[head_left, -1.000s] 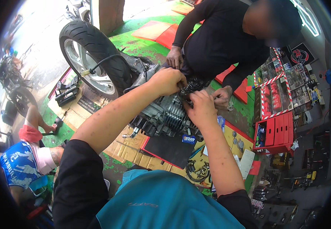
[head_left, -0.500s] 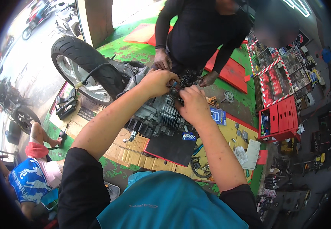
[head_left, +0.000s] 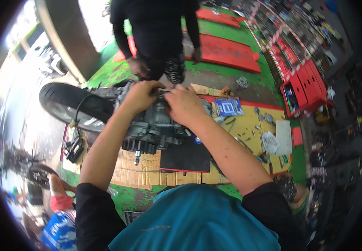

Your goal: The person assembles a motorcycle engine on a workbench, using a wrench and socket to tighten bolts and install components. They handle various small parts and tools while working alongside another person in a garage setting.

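Observation:
A grey metal scooter engine (head_left: 156,130) with cooling fins lies on the bench, joined to a rear wheel with a black tyre (head_left: 64,97) on its left. My left hand (head_left: 140,97) is at the engine's far upper edge, fingers curled together. Close beside it, my right hand (head_left: 184,104) bends over the finned part, its fingers also drawn in. Whatever the fingertips grip is small and hidden by my hands. Under the engine's near side lie a black mat (head_left: 185,158) and brown cardboard (head_left: 131,165).
A co-worker in black (head_left: 158,37) stands across the bench. Blue-and-white packet (head_left: 228,107), round metal parts (head_left: 268,118), a plastic bag (head_left: 270,142) and loose tools lie on the yellow benchtop (head_left: 246,121) at right. Beyond stands a red drawer cabinet (head_left: 308,85).
My view has swung, and the co-worker now stands farther left in it, hands lower and away from mine. Both my hands stay at the engine's top, fingers still drawn together.

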A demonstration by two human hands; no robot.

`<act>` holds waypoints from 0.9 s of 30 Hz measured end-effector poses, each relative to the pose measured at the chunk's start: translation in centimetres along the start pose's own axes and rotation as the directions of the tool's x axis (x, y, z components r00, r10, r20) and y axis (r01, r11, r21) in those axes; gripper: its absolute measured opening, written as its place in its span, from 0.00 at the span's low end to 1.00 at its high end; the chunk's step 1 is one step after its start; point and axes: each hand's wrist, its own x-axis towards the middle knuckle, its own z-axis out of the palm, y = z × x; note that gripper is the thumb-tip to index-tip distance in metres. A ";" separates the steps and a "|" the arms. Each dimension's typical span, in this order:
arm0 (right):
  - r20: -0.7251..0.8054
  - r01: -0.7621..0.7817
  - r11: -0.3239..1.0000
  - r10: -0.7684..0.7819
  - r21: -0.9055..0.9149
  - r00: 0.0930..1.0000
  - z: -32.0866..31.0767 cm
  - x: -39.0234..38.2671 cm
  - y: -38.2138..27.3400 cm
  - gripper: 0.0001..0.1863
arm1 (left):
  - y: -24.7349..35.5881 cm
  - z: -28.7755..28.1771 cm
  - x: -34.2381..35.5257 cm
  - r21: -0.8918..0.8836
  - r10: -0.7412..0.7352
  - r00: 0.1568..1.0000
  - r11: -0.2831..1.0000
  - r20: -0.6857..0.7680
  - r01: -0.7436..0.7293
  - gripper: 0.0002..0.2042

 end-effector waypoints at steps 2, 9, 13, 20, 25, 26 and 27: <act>-0.054 -0.027 1.000 0.027 0.000 0.998 0.4 0.1 -0.1 0.10 | -0.6 0.4 0.3 0.026 0.001 1.000 1.000 0.001 -0.001 0.20; -0.341 -0.054 0.990 0.095 0.130 0.935 -1.1 -2.8 -0.6 0.20 | -0.1 -0.2 0.3 -0.068 -0.071 0.991 0.995 0.110 0.078 0.24; -0.571 0.121 0.906 0.148 0.406 0.808 -3.0 -10.2 0.7 0.18 | 0.1 -0.5 -0.1 -0.078 -0.113 0.983 0.989 0.142 0.125 0.25; -0.132 -0.435 0.673 0.618 0.598 0.775 3.6 -33.4 12.1 0.10 | -1.9 -1.0 0.4 0.005 -0.182 0.966 0.983 0.181 0.185 0.27; 0.178 -0.703 0.365 0.802 0.610 0.571 9.0 -45.4 18.0 0.09 | 0.8 -1.1 0.0 0.048 -0.292 0.946 0.956 0.137 0.288 0.26; 0.189 -0.713 0.359 0.803 0.602 0.565 9.9 -46.2 19.0 0.09 | 1.1 -1.4 -0.4 0.101 -0.277 0.954 0.959 0.112 0.266 0.26; 0.196 -0.717 0.361 0.801 0.596 0.566 10.4 -46.2 20.1 0.10 | 1.9 -1.9 -0.7 0.157 -0.259 0.963 0.957 0.080 0.245 0.25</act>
